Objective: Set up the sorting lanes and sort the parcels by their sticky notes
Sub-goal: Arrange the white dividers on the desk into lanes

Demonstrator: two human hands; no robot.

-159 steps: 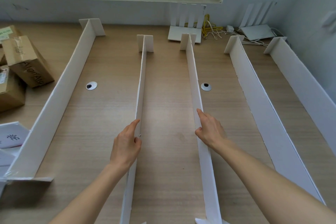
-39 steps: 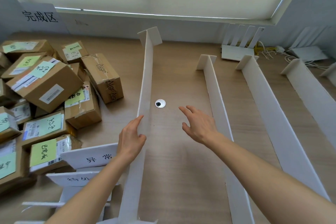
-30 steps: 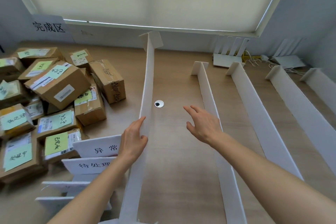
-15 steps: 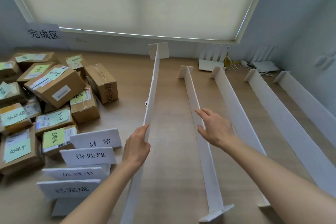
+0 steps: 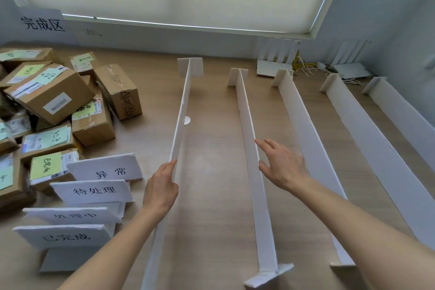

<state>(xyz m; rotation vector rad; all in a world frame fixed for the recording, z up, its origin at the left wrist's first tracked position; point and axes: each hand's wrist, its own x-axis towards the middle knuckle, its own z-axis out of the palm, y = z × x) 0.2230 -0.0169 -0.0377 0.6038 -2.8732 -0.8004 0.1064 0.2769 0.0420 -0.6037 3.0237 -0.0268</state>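
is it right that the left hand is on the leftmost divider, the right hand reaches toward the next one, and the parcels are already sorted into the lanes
Not quite. The head view shows the parcels still piled to the left of the lanes, none sorted in. The rest holds: the left hand holds the leftmost divider, and the right hand reaches toward the next divider.

Five long white foam-board dividers (image 5: 249, 148) stand on edge in rows, the leftmost under our left hand (image 5: 160, 192), the next beside our right hand (image 5: 283, 167). Left of our left hand, brown parcels (image 5: 54, 99) bearing green sticky notes (image 5: 46, 165) lie heaped behind four white lane signs (image 5: 94, 192).
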